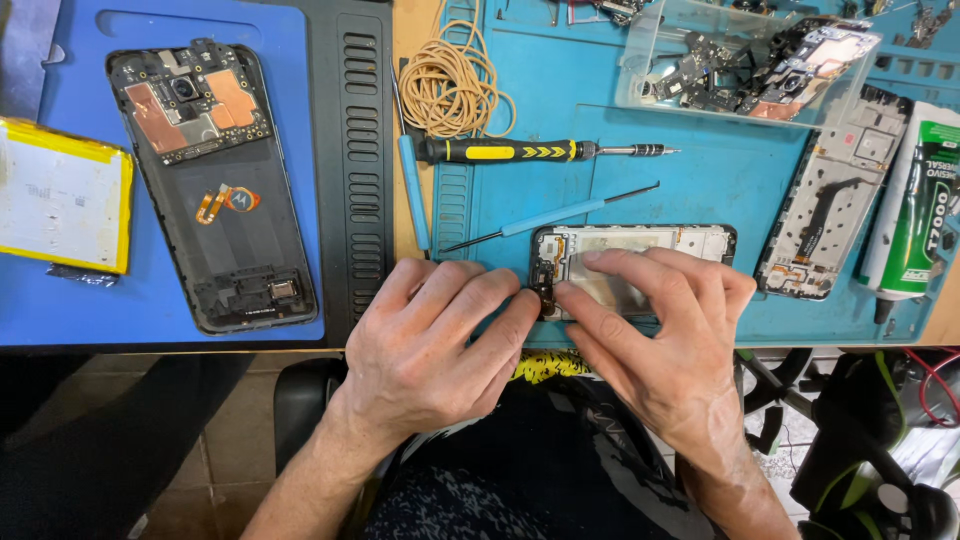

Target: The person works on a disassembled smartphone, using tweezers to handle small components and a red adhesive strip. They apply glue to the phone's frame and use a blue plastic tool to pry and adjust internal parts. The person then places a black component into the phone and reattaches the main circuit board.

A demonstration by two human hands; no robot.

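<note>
The opened phone frame (640, 262) lay flat on the blue work mat (700, 170) at the near edge of the tabletop (412, 40), its long axis running left to right across the view and its left end turned toward the two hands. The left hand (435, 345) rested at that left end, its fingers curled together with the tips closed on a small dark part (545, 296) at the frame's corner. The right hand (660, 335) lay over the near half of the frame, fingers drawn together and pressed down on it, the fingertips meeting the same dark part from the other side. Just beyond the frame lay a thin blue-handled probe (555, 218), slanted, its tip pointing up and to the right. Farther back, a black and yellow screwdriver (530, 151) lay roughly parallel to the frame, its bit pointing right. A coil of tan cord (450, 85) sat behind it. To the right stood a second bare frame (835, 200), tilted, beside a green and white glue tube (915, 200). A clear tray of parts (740, 60) stood at the back. Well to the left, a phone with its back removed (210, 180) lay lengthwise toward the viewer on a blue pad (290, 60), a yellow-edged battery (60, 195) beside it.
</note>
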